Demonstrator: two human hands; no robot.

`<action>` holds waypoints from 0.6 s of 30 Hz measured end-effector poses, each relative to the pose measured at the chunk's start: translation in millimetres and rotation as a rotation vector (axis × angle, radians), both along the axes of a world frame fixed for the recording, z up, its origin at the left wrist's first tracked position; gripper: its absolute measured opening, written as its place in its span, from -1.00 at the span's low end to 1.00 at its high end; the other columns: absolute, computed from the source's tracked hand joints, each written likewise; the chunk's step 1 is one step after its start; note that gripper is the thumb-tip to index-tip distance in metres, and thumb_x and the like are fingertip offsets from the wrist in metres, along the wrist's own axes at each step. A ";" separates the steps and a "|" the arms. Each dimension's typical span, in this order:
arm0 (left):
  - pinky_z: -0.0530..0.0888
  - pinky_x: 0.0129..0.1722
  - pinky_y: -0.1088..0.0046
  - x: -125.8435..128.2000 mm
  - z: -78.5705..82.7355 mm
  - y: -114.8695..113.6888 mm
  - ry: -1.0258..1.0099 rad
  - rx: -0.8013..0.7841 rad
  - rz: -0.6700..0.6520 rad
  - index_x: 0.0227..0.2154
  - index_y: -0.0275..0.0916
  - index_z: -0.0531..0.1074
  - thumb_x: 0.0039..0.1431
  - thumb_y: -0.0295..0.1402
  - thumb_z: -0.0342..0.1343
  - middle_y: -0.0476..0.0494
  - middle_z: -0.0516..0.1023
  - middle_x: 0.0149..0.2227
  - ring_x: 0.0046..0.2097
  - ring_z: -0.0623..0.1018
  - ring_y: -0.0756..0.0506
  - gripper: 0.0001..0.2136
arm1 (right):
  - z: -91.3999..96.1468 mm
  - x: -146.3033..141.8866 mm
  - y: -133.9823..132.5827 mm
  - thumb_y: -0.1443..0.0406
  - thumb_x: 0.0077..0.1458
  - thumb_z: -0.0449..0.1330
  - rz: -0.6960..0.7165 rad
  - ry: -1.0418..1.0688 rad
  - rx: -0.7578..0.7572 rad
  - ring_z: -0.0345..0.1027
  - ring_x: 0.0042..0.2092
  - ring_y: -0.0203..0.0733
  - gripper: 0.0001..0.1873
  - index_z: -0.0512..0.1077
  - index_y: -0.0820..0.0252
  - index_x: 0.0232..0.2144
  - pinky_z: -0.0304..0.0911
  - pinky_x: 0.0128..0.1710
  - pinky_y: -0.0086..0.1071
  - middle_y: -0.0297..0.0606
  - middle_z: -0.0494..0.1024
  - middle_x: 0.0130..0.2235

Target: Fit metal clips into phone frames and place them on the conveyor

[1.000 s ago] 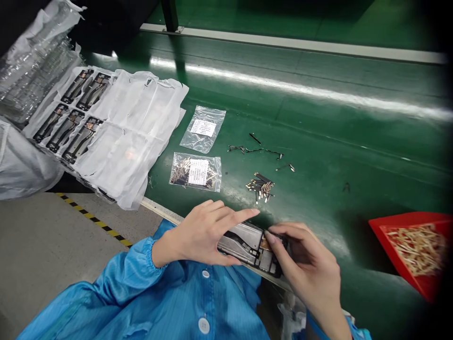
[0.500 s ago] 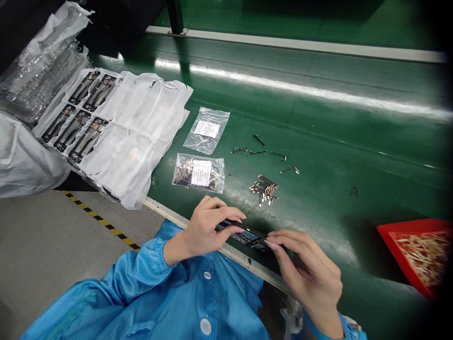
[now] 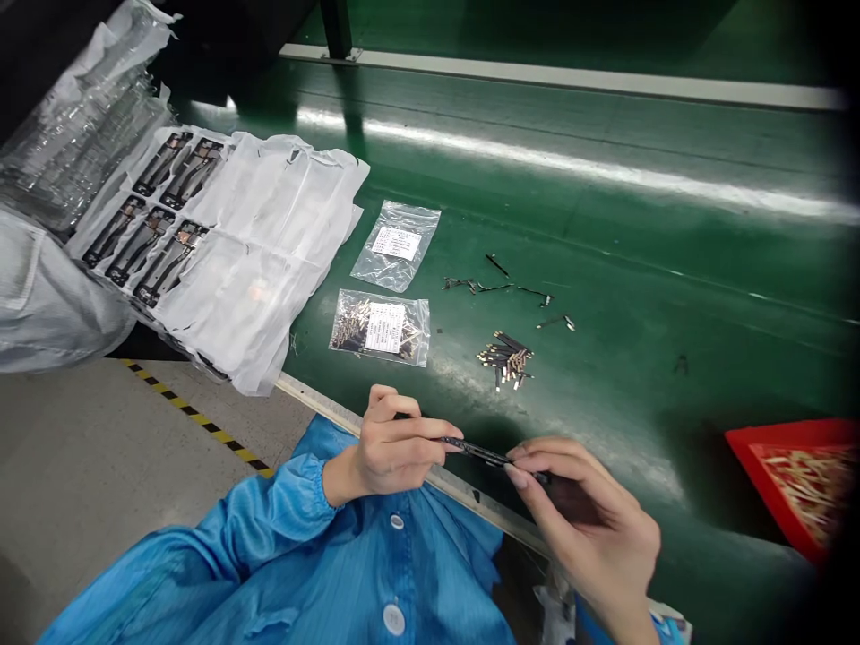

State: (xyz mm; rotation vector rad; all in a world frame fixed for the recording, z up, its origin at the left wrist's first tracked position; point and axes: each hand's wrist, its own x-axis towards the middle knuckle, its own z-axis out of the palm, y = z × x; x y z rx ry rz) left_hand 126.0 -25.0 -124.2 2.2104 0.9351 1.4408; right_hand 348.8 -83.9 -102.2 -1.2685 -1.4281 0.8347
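My left hand (image 3: 393,443) and my right hand (image 3: 578,515) hold a flat dark metal frame part (image 3: 478,452) between them, edge-on to the camera, just above the near edge of the green belt (image 3: 605,269). Both hands pinch it by its ends with closed fingers. Beyond the hands lies a small heap of gold-tipped connector strips (image 3: 507,356). A few loose thin black parts (image 3: 501,287) lie farther back.
Two clear bags with white labels (image 3: 382,327) (image 3: 396,246) lie left of the heap. At far left a white sheet-covered tray (image 3: 221,242) holds several dark frame parts (image 3: 144,242). A red bin (image 3: 799,484) of small pieces sits at the right edge.
The frame part was turned from lying flat, face up, to edge-on. My left fingers went from stretched over it to a pinch on its end.
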 end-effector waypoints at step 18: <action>0.56 -0.27 0.35 -5.1 31.6 5.2 -0.049 -0.596 -0.117 -0.25 -0.17 0.72 0.29 -0.43 0.38 -0.05 0.76 -0.30 -0.31 0.64 -0.08 -0.96 | 9.4 -1.3 -4.2 0.00 0.42 0.23 0.065 0.047 -0.458 0.33 -0.50 -0.28 -0.63 0.51 0.16 -0.26 0.27 -0.56 -0.49 -0.35 0.50 -0.46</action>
